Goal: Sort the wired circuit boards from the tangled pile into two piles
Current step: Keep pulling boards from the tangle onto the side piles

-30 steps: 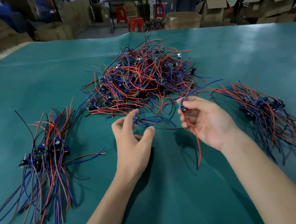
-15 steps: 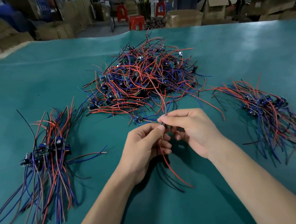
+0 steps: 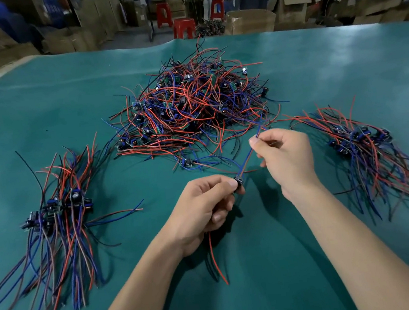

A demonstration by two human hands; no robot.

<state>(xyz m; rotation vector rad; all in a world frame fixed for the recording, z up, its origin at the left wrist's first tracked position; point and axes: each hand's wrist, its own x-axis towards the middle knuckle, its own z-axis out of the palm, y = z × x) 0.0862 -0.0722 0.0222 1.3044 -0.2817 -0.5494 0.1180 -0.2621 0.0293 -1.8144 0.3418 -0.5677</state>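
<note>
A tangled pile of small circuit boards with red, blue and black wires lies in the middle of the green table. A sorted pile lies at the left and another sorted pile at the right. My left hand pinches a small wired board between thumb and forefinger; a red wire hangs below the hand. My right hand pinches that board's blue and brown wires and holds them stretched up to the right. One loose board lies at the pile's near edge.
Beyond the table's far edge stand cardboard boxes, red stools and another table. Bare green surface lies in front of my forearms and between the piles.
My hands came together at the board, then parted. The left now holds the board and the right has slid up along its wires, pulling them straight.
</note>
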